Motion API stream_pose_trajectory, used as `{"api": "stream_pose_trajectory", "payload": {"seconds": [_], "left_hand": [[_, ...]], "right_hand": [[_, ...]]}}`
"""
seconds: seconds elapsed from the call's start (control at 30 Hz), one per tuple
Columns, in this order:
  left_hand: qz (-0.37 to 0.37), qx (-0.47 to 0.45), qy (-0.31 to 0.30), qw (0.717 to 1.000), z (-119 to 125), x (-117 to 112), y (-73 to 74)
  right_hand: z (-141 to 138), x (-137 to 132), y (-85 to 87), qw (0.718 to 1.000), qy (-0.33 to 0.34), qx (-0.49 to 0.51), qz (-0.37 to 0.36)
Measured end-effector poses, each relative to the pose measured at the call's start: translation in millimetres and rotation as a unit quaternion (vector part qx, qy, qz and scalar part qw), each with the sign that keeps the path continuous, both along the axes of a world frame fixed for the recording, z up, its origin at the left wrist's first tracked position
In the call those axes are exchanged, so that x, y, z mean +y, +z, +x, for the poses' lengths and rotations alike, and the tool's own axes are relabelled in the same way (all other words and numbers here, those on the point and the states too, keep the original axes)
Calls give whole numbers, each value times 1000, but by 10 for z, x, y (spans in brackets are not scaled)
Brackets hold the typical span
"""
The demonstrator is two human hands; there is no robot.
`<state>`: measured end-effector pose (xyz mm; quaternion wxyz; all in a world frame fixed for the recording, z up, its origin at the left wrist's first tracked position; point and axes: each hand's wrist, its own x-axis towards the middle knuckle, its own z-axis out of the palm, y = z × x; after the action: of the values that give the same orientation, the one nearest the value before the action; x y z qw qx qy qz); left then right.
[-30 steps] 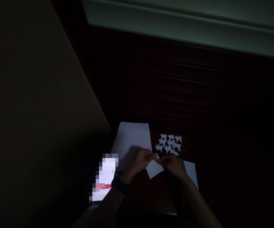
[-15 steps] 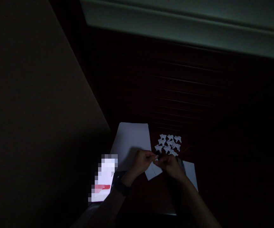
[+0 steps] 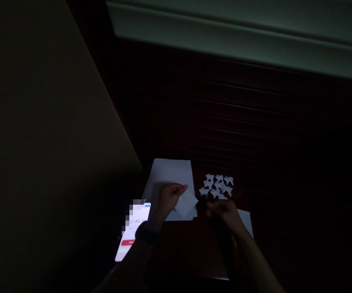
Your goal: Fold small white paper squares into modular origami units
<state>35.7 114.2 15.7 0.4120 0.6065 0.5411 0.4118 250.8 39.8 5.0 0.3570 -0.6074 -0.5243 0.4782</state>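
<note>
My left hand is closed in a pinch on the upper corner of a small square sheet of paper. This sheet hangs over the lower right part of a stack of white paper. To the right, apart from the sheet, my right hand has its fingers drawn together; in the dark I cannot make out what is between them, if anything. Just beyond that hand lie several small folded paper figures in rough rows.
A lit phone with a timer and a red button stands at the left, partly behind my left wrist. Another white sheet lies right of my right forearm. A pale wall rises at the left. The room is very dark.
My left hand has moved left with the small sheet, away from my right hand. Both hands were together over the sheet before. My right hand has shifted slightly right.
</note>
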Motion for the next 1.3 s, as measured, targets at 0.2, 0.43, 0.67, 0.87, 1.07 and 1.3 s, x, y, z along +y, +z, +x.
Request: {"api": "stream_pose_trajectory", "payload": {"seconds": [0.2, 0.43, 0.67, 0.87, 1.07, 1.3], "left_hand": [[-49, -9, -126, 991, 241, -189, -55], [-122, -80, -117, 982, 290, -289, -36], [-162, -130, -29, 978, 259, -269, -59], [-162, -145, 24, 976, 188, -211, -93], [-94, -204, 113, 968, 108, -139, -50], [-141, -264, 16, 954, 307, -314, -60]], "right_hand": [[-185, 85, 144, 999, 33, 18, 19], [-238, 54, 110, 998, 32, 51, 16], [-234, 35, 156, 998, 46, 46, 1], [-107, 17, 192, 997, 61, 43, -35], [43, -12, 202, 994, 61, 85, -12], [-231, 82, 111, 997, -54, 46, 33]]}}
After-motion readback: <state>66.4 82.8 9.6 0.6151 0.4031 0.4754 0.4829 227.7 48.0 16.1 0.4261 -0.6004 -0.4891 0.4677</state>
